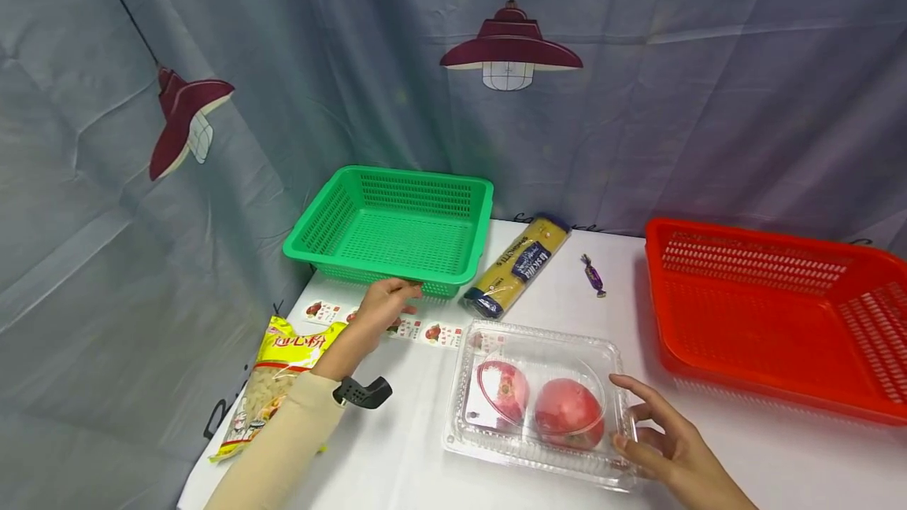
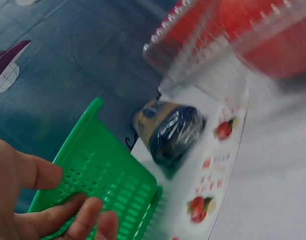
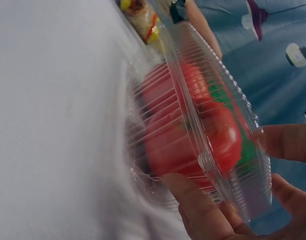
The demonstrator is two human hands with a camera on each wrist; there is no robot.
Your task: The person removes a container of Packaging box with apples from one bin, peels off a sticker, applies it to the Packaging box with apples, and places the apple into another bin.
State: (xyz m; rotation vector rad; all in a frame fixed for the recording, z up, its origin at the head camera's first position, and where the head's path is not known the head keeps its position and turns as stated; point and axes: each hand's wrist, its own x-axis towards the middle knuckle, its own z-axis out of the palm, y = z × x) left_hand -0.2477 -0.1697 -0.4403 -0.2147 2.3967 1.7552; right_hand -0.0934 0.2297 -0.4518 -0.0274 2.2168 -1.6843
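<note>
My right hand holds the right edge of a clear plastic clamshell box, thumb and fingers on either side of it in the right wrist view. Inside sit two round red fruits that look like tomatoes. My left hand is at the near side of a green plastic basket, its fingertips right by the rim. In the left wrist view the fingers bend loosely in front of the basket's perforated wall, the thumb apart. A strip of printed fruit labels runs beneath the left hand.
A spaghetti packet lies right of the green basket, with a purple-wrapped candy beyond. A red basket stands at the right. The yellow pasta bag is by the left forearm. A grey curtain hangs behind the table.
</note>
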